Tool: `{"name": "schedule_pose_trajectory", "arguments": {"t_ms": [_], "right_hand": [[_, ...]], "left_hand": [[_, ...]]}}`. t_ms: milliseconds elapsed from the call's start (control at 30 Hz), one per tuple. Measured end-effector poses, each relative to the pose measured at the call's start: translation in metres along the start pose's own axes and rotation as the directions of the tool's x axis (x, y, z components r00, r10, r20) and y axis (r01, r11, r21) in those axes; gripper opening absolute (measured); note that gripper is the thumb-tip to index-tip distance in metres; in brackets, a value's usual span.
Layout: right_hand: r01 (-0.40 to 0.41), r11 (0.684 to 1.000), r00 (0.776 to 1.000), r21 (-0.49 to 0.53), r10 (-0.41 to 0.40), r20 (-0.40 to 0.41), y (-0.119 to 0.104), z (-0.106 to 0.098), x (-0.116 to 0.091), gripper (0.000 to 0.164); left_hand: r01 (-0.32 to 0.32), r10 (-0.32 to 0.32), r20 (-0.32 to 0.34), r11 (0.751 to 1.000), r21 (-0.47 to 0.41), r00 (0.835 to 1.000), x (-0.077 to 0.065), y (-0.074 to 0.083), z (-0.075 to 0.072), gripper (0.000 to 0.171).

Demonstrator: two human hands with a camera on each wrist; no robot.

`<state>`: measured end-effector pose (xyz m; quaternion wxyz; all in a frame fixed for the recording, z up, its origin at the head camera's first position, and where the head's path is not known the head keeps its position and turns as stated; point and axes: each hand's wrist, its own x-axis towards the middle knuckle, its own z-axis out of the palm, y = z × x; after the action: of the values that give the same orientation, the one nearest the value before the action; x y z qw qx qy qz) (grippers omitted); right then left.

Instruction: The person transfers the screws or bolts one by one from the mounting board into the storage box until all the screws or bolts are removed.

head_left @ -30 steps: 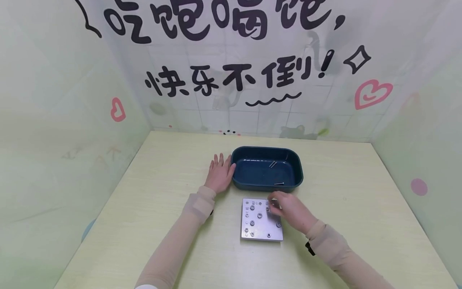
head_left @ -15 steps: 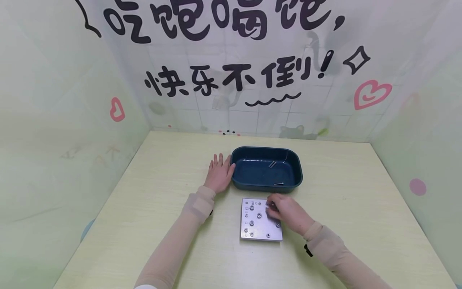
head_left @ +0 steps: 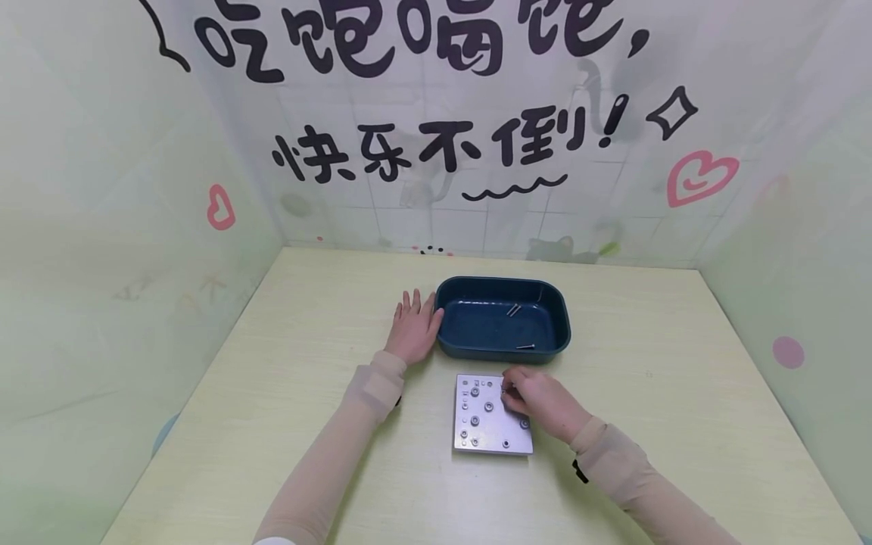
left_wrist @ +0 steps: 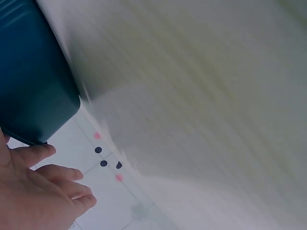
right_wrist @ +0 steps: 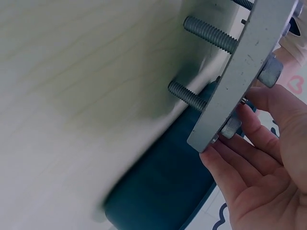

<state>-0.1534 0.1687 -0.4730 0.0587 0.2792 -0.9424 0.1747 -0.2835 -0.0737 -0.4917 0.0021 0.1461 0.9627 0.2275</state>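
Note:
A square metal plate (head_left: 493, 431) with several bolts and screws set in it lies in front of a dark blue bin (head_left: 477, 353). My right hand (head_left: 548, 405) is over the plate's far right corner, its thumb and index finger pinching a small screw (right_wrist: 244, 100) at the plate's face. Hex bolt heads (right_wrist: 271, 72) stand close by those fingers, and threaded bolt shanks (right_wrist: 209, 33) stick out under the plate. With fingers spread and fairly straight, my left hand (head_left: 411, 333) rests against the bin's left side; in the left wrist view its fingertips touch the rim.
Inside the bin lie two screws (head_left: 514, 310) side by side and another screw (head_left: 526, 347) near the front wall. A pale wooden tabletop (head_left: 654, 378) surrounds everything, with printed walls (head_left: 327, 219) at the back and both sides.
My right hand has come slightly down and toward me, its fingers drawing in at the plate's far right corner. The left hand, bin and plate stay where they were.

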Motion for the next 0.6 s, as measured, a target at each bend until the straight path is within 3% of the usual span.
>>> {"name": "schedule_pose_trajectory", "arguments": {"t_ms": [600], "right_hand": [[0.031, 0.994, 0.998, -0.105, -0.025, 0.051, -0.0055, -0.0032, 0.0024, 0.009]], "left_hand": [[0.009, -0.009, 0.005, 1.0, 0.0, 1.0, 0.0001, 0.0011, 0.0007, 0.06]]}}
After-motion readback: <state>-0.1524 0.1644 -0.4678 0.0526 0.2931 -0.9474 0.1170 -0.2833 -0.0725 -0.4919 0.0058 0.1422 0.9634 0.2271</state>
